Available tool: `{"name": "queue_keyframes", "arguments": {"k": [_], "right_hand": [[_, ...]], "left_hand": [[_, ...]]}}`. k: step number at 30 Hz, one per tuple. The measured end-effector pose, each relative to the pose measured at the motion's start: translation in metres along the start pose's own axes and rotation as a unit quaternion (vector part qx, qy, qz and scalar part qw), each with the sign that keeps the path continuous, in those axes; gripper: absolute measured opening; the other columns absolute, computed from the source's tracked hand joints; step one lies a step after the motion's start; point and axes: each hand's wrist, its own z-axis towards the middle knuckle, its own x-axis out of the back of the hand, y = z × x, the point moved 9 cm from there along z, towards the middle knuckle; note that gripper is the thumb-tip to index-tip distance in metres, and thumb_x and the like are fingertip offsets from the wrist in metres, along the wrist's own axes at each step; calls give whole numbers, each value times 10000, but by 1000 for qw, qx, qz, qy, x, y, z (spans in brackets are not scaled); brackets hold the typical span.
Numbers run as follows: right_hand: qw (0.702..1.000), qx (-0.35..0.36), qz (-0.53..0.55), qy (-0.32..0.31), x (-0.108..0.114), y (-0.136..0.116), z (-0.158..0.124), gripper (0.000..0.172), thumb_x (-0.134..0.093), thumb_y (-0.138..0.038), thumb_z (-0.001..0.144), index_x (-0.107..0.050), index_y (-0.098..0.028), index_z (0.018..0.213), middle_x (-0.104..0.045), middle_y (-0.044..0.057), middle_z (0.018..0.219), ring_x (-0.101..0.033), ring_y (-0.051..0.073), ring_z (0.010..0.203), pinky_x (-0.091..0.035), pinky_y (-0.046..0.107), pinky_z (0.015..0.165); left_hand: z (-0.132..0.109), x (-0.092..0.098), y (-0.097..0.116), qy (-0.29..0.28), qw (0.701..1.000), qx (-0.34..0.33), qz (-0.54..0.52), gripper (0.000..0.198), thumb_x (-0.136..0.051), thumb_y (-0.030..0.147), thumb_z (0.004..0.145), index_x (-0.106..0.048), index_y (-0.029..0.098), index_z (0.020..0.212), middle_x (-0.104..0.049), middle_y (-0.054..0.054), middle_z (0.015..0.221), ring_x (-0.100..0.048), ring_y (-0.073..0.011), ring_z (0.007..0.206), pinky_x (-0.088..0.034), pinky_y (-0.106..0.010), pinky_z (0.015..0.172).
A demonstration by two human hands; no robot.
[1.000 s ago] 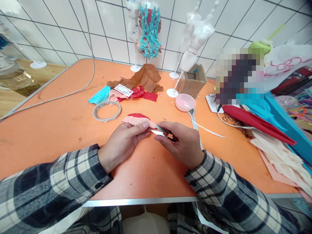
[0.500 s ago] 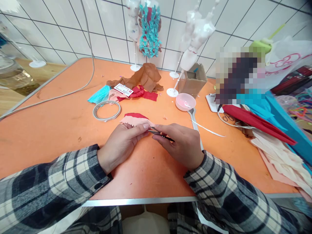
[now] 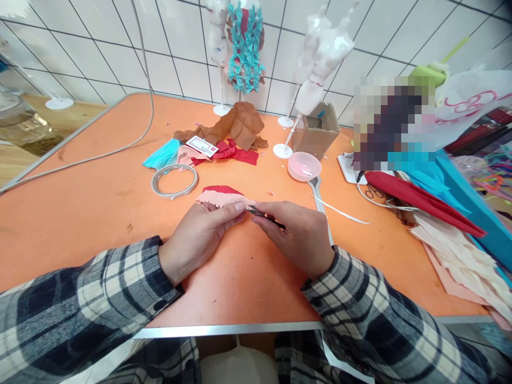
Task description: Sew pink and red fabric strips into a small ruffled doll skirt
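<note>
Head view: left hand (image 3: pixel 196 234) pinches jagged-edged pink-and-red cloth (image 3: pixel 222 198); right hand (image 3: pixel 302 232) curls round slim metal snips (image 3: pixel 261 214).

Tape roll (image 3: pixel 154 183) lay beyond fingers (image 3: pixel 276 207), leftward. Brown cloth (image 3: pixel 244 128) lay farther beyond fingers. Pink bowl (image 3: pixel 295 172) stood beyond fingers, rightward; cardboard box (image 3: pixel 319 136) stood farther beyond. Red cloth (image 3: pixel 420 201) lay well right of fingers.

Pink sheet (image 3: pixel 224 198) matt & cloth-like, snip blades (image 3: pixel 253 210) metal, tabletop (image 3: pixel 100 224) smooth w/ some gloss, wall tiles (image 3: pixel 176 37) v. glossy.
</note>
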Motion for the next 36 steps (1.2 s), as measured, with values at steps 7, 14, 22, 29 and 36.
{"name": "queue_keyframes", "arguments": {"k": [7, 14, 22, 29, 36], "right_hand": [[997, 7, 73, 23, 2, 1, 2, 216, -652, -377, 999, -769, -230, 1107, -817, 32, 934, -749, 163, 795, -512, 252, 673], [996, 25, 67, 58, 7, 0, 2, 205, -689, -352, 974, -764, -221, 1112, -796, 12, 855, -716, 138, 700, -495, 235, 625], [988, 17, 140, 65, 10, 2, 1, 194, -688, -341, 969, -720, -194, 1090, -773, 29, 893, -701, 135, 717, -511, 231, 663], [907, -104, 394, -108, -25, 11, -4, 371, -476, -492, 1062, -568, -199, 1270, -529, -68, 629, -506, 107, 511, -454, 241, 544], [796, -196, 514, -253, -63, 5, -15, 376, -436, -562, 1055, -525, -197, 1077, -556, -47, 720, -540, 93, 516, -459, 226, 504]], "left_hand": [[0, 2, -2, 4, 1000, 13, -6, 72, -801, 204, 831, -833, 141, 843, -811, -95, 901, -735, -226, 936, -577, -316, 902], [0, 1, -3, 3, 1000, 17, -12, 67, -792, 193, 835, -829, 154, 875, -819, -97, 946, -742, -249, 986, -583, -335, 901], [0, 2, -4, 4, 1000, 21, -18, 73, -788, 193, 843, -832, 148, 879, -824, -105, 981, -743, -245, 1010, -593, -315, 897], [-1, 17, -1, 73, 993, 17, -88, 41, -793, 165, 844, -833, 164, 851, -828, -49, 970, -744, -161, 987, -593, -220, 903], [0, 16, -1, 77, 991, 18, -107, 35, -795, 124, 821, -819, 148, 818, -817, -53, 905, -751, -165, 903, -605, -230, 839]]}}
